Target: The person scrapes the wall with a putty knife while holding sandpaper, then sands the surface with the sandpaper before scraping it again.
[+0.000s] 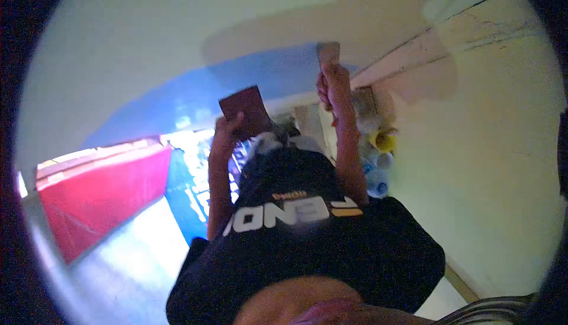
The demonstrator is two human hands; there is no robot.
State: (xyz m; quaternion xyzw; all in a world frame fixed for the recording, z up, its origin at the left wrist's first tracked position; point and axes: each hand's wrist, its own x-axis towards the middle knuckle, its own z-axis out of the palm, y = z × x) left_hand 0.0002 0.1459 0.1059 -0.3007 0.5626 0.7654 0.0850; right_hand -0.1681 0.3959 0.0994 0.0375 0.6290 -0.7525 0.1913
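Observation:
My left hand (pixel 226 128) is closed on the near edge of a flat, reddish-brown square plate (pixel 247 111), with the thumb on its face. Whether anything is spread on the plate is too dark to tell. My right hand (pixel 335 85) is wrapped in a fist around what looks like a putty knife, whose wide blade (pixel 329 53) points away from me at the wall (pixel 266 68). The blade's edge seems to meet the wall surface, just where a blue-lit band ends. Most of the knife's handle is hidden in my fist.
Beyond my right forearm are a yellow container (pixel 384 140) and clear plastic bottles (pixel 376 183). A red panel (pixel 106 195) stands at the left beside a pale floor (pixel 133 254). To the right runs a pale wall (pixel 491 147) with a ledge-like seam.

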